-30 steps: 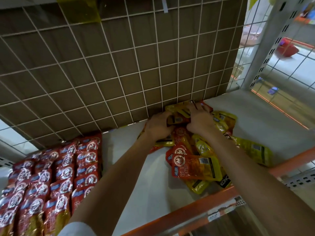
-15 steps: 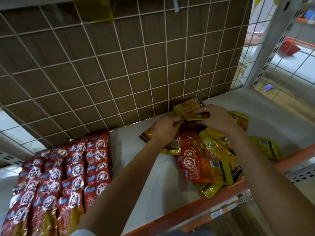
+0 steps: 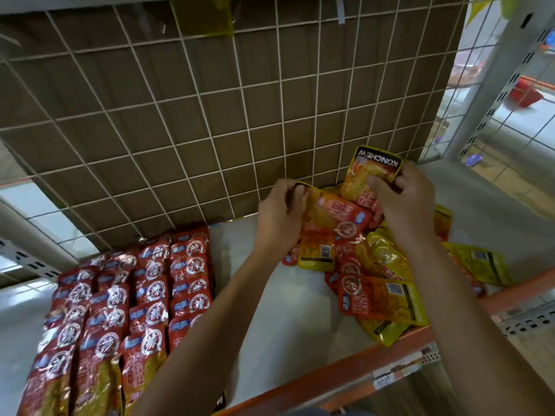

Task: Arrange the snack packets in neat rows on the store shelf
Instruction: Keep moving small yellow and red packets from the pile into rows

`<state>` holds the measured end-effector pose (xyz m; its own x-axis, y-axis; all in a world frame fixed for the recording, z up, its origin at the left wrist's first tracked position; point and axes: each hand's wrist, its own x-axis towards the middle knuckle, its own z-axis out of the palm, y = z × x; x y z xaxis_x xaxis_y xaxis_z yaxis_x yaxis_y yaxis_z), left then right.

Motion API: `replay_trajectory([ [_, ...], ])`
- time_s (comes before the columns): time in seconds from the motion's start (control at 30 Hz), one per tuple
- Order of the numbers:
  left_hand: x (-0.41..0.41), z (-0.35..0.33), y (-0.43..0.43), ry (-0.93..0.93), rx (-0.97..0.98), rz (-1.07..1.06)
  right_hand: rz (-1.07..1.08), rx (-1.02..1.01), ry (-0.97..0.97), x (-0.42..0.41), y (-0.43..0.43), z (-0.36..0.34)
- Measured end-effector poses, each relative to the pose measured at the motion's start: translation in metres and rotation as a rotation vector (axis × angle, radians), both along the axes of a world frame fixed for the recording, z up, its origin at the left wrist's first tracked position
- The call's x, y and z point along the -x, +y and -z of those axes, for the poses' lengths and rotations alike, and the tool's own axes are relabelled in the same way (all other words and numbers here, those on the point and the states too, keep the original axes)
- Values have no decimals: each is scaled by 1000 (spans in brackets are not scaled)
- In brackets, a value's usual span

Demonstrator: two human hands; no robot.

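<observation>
While packets (image 3: 336,217) were pinched by left grip (image 3: 279,217) and right grip (image 3: 402,202) | judged light, floppy, slick | edges best taken.

The red packet rows (image 3: 126,310) run off the bottom edge; the loose pile (image 3: 375,283) buries its lower packets (count unclear); the price label (image 3: 387,376) is unreadable.

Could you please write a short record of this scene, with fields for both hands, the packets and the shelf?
shelf: white board, orange front rail
left hand: grips a red packet by its edge
right hand: holds a yellow packet, raised
tidy rows: red packets, left side of shelf
loose pile: red and yellow packets, right side
</observation>
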<state>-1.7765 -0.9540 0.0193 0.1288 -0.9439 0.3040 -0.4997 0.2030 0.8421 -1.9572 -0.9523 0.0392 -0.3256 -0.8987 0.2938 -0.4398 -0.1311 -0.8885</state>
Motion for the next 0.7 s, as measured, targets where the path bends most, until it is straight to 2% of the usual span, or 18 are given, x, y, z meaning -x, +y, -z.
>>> replay_trajectory([
  [0.17,-48,5,15,77,-61,-176,-112,-207,-409,-29,-4,2],
  [0.23,-66,9,22,172,-78,-245,-151,-306,-523,-45,-7,8],
  [0.3,-81,9,33,321,-93,-310,-181,-395,-564,-63,-9,14],
  [0.43,-113,10,53,500,-100,-389,-261,-478,-631,-103,-13,22],
  [0.57,-144,0,79,860,-175,-344,-317,-480,-682,-136,-12,18],
  [0.63,-157,-5,91,984,-223,-294,-339,-482,-656,-147,-10,19],
  [0.7,-167,-7,99,1052,-269,-279,-291,-435,-513,-154,-10,22],
])
